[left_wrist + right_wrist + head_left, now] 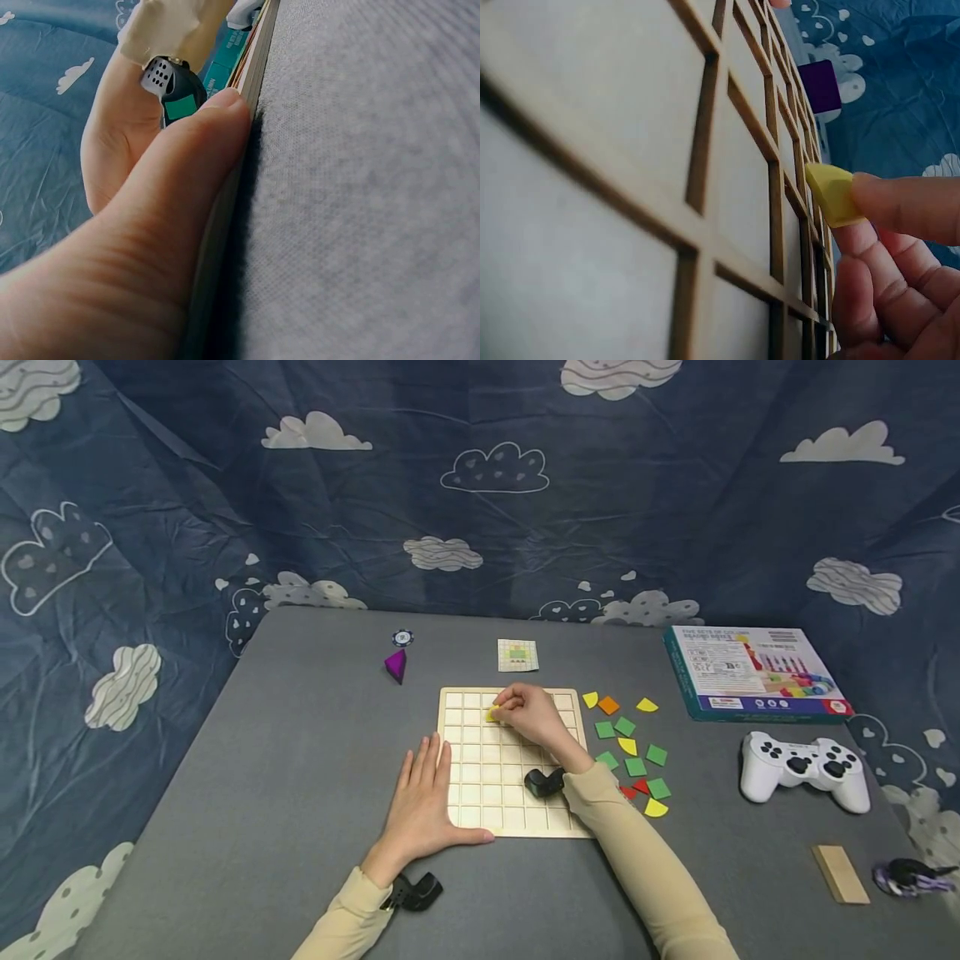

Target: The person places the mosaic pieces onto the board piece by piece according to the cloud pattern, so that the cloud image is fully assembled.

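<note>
A square wooden grid board (480,777) lies flat on the grey table. My right hand (528,713) is over its upper part and pinches a yellow quarter-round tile (834,196) between thumb and fingers. In the right wrist view the tile is close to the grid's ridges; whether it touches them I cannot tell. My left hand (423,797) rests at the board's lower left corner, its fingers straight along the left edge and the thumb along the near edge. Loose green tiles (635,767), yellow, red and orange ones lie right of the board.
Behind the board lies a small pattern card (517,655). A purple pyramid-like piece (396,666) and a poker chip (402,637) are at the back left. On the right are a boxed game (756,673), a white game controller (804,770), a wooden block (841,875) and a black-purple object (911,877).
</note>
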Demonstrator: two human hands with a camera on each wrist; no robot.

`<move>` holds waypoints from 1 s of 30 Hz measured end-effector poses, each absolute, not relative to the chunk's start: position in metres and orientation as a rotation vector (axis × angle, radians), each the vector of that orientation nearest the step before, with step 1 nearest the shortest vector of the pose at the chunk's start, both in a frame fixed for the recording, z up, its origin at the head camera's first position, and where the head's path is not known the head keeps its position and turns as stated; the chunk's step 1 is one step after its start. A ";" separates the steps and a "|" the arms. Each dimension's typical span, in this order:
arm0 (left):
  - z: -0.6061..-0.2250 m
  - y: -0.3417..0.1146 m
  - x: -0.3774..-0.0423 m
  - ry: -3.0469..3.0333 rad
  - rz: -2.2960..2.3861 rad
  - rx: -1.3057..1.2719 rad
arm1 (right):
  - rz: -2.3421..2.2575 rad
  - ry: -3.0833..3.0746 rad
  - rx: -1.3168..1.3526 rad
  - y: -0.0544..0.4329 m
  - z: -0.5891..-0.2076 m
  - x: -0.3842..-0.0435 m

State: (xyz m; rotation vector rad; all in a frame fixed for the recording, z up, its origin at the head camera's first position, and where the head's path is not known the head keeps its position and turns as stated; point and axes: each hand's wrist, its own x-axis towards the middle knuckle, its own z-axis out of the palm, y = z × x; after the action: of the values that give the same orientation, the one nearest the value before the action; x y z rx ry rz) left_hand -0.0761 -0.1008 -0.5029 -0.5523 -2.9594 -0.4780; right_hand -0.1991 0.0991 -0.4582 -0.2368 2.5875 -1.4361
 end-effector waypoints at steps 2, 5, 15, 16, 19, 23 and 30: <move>-0.503 -0.101 -0.076 -2.961 -0.477 -0.555 | -1.365 2.639 -0.241 0.098 -0.460 -0.201; -0.503 -0.101 -0.076 -2.964 -0.468 -0.557 | -1.271 2.694 -0.263 0.098 -0.460 -0.202; -0.503 -0.100 -0.076 -2.961 -0.457 -0.563 | -1.042 2.738 -0.365 0.101 -0.453 -0.207; -0.504 -0.100 -0.076 -2.962 -0.457 -0.564 | -1.031 2.740 -0.368 0.102 -0.453 -0.207; -0.504 -0.100 -0.076 -2.960 -0.455 -0.565 | -1.010 2.748 -0.387 0.104 -0.454 -0.207; -0.505 -0.100 -0.076 -2.954 -0.455 -0.564 | -1.076 2.698 -0.438 0.112 -0.455 -0.204; -0.505 -0.100 -0.076 -2.958 -0.456 -0.560 | -1.227 2.685 -0.391 0.154 -0.445 -0.197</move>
State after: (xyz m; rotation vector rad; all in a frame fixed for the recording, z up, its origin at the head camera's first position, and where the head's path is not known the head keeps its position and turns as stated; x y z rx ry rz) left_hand -0.0765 -0.1005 -0.5053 -0.5604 -2.9578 -0.4562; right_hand -0.1975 0.1540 -0.4448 -0.3908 2.6854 -1.2269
